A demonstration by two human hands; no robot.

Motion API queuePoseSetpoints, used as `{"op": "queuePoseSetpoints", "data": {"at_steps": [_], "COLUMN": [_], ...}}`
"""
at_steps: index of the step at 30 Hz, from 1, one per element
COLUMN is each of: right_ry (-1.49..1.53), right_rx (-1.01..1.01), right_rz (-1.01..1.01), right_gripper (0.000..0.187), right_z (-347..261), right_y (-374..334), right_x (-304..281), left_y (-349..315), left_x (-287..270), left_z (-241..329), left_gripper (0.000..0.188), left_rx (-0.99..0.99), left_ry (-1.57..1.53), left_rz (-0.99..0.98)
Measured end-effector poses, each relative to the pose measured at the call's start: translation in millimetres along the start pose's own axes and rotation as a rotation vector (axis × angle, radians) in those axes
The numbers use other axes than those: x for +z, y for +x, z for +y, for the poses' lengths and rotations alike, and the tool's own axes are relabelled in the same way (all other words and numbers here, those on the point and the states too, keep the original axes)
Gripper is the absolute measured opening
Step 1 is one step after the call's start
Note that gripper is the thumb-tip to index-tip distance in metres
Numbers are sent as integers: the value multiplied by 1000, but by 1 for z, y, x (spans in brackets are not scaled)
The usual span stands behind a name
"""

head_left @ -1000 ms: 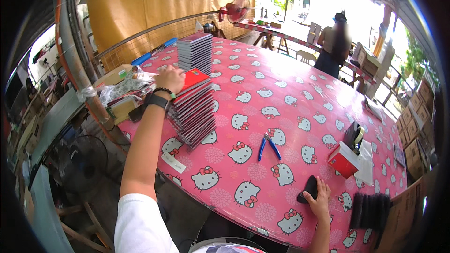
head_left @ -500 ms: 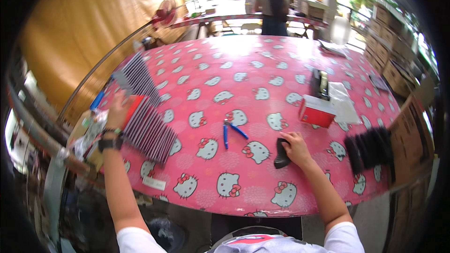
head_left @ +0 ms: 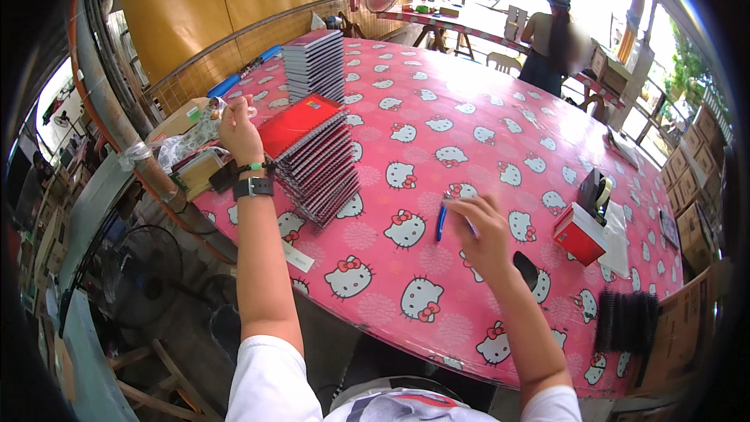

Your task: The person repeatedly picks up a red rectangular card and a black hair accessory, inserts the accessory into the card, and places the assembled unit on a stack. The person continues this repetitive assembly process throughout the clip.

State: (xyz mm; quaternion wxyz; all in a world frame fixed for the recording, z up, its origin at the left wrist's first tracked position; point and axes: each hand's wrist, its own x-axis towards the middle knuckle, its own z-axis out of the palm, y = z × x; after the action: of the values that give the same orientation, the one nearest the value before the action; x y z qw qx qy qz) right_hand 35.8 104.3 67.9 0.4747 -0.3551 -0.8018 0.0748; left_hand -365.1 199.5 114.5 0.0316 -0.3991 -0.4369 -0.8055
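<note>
My left hand (head_left: pixel 241 134) is raised at the table's left edge, fingers pinched together beside a clear plastic bag (head_left: pixel 201 130); what they hold, if anything, is too small to make out. Just right of it stands a stack of red-covered spiral notebooks (head_left: pixel 308 129). My right hand (head_left: pixel 486 236) is over the table, slightly blurred, its fingers stretched left above blue-handled nippers (head_left: pixel 441 223) and partly hiding them. Nothing shows in its grasp. Behind its wrist, a small black curved object (head_left: pixel 526 270) lies on the table.
A second notebook stack (head_left: pixel 314 66) stands farther back. Right of centre are a red-and-white box (head_left: pixel 580 233), a black tape dispenser (head_left: pixel 594 194) and white sheets (head_left: pixel 617 246). Black coils (head_left: pixel 626 322) lie beside a cardboard carton (head_left: pixel 676 336). A person (head_left: pixel 549 43) stands beyond the table.
The view has turned left. My right hand has let go of the black object and moved left to the nippers. My left hand has shifted from the red notebooks to the plastic bag.
</note>
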Motion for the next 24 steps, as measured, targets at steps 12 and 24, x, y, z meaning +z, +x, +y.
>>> {"op": "queuePoseSetpoints", "data": {"at_steps": [12,24], "right_ry": [-56,-54], "right_rx": [-637,-554], "right_rz": [-198,-14], "right_gripper": [19,31], "right_z": [-81,-80], "right_y": [150,145], "right_x": [159,147], "left_y": [5,-46], "left_x": [-8,-55], "left_z": [15,90], "left_gripper": [20,21], "left_rx": [18,219], "left_ry": [-21,335], "left_rz": [12,-438]}}
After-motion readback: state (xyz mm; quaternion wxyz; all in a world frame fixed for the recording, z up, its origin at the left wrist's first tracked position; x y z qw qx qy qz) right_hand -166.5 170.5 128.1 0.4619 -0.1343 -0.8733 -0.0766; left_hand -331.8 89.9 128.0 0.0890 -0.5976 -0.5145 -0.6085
